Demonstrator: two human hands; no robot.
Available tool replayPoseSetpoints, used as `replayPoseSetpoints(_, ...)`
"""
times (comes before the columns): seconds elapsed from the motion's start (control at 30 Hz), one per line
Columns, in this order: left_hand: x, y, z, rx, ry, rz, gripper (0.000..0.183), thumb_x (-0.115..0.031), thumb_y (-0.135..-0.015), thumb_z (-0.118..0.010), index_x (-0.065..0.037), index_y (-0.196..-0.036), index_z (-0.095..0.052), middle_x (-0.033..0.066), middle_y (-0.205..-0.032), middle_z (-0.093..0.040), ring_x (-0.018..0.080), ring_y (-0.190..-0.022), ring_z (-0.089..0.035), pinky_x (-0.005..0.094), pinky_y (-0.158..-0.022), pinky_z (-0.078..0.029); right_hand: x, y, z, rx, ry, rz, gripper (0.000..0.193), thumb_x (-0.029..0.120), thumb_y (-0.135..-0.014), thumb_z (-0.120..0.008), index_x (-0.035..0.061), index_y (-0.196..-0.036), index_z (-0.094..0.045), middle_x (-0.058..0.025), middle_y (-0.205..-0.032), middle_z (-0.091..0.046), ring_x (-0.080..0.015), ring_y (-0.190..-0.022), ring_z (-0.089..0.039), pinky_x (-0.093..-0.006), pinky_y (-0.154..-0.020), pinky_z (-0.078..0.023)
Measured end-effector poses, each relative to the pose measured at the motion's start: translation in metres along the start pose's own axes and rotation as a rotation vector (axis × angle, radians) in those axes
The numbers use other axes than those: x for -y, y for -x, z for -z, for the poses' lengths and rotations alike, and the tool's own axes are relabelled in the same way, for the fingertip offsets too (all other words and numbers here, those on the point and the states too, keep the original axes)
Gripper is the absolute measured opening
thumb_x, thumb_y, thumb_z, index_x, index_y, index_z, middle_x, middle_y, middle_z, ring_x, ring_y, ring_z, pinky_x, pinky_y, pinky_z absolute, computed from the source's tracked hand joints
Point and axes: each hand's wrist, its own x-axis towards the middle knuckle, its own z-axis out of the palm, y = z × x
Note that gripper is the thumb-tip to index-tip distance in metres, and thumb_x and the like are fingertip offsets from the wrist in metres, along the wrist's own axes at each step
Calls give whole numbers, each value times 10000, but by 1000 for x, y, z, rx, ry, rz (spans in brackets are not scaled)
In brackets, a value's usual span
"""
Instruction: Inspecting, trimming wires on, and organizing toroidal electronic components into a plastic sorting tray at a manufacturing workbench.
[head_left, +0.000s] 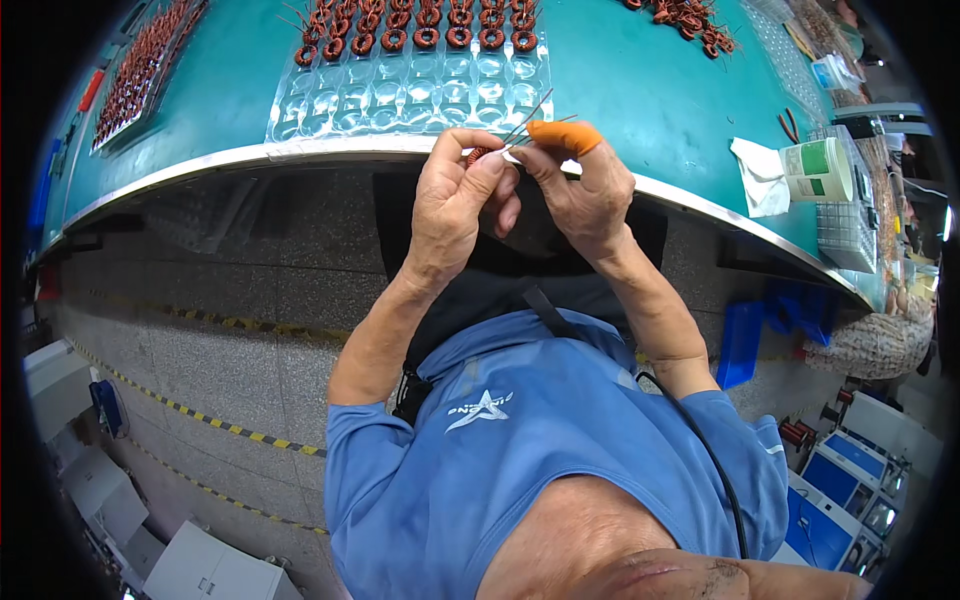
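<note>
My left hand [455,195] and my right hand [580,190] meet at the front edge of the green workbench [640,90]. Between their fingertips is a small copper-wound ring coil [478,155], mostly hidden by the fingers, with thin wire leads [530,115] sticking up to the right. My right index finger wears an orange finger cot [565,135]. Just beyond the hands lies a clear plastic blister tray [400,95]; its far rows hold several copper coils [420,35], its near pockets are bare.
Another tray of coils [140,65] lies at the far left. Loose coils [690,18] sit at the back right. A white cloth [760,175], a green-and-white cup [815,170] and a clear gridded box [845,225] stand on the right. Blue bins [740,345] sit on the floor.
</note>
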Motion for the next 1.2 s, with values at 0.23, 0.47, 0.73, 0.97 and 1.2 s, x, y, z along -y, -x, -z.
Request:
replayPoseSetpoints(0.23,6,0,-2,-70,12,-89,208,-156,-995,-492,-14,-1123,-410,59,-761,-511,129,-574,-545,231,-501,-448,0,0,-9,7,-172,-220,239,101,-777,-777,1,-943,-636,-97,-769,-673,-174,-670,-687,-258,-580,-538)
replayPoseSetpoints(0.47,-1,1,1,-34,-98,-112,244,-117,-977,-513,-5,-1162,-400,58,-791,-537,118,-629,-553,229,-560,-459,4,-5,-3,95,-425,-494,275,128,-840,-729,-24,-1034,-606,-94,-824,-693,-113,-680,-663,-237,-591,-532)
replayPoseSetpoints(0.73,-7,-3,14,-66,-439,-190,231,-76,-956,-541,-15,-1149,-430,40,-765,-546,100,-634,-531,230,-580,-446,13,-40,3,318,-509,-598,263,128,-894,-670,-21,-1102,-608,-64,-805,-680,-82,-641,-623,-215,-574,-519)
replayPoseSetpoints(0.97,-34,-11,33,-213,-626,-451,370,-79,-924,-595,-10,-1236,-409,105,-870,-635,166,-762,-643,273,-675,-512,12,-90,-18,440,-632,-535,222,106,-890,-661,-60,-1031,-618,-92,-808,-675,-106,-636,-625,-230,-593,-526)
replayPoseSetpoints(1.2,-71,-30,120,-805,-1322,-932,216,-13,-925,-540,47,-1122,-476,139,-979,-594,208,-850,-605,320,-779,-498,-1,-154,-111,480,-460,-179,212,151,-905,-631,-21,-1027,-651,-91,-785,-683,-116,-671,-662,-244,-597,-546)
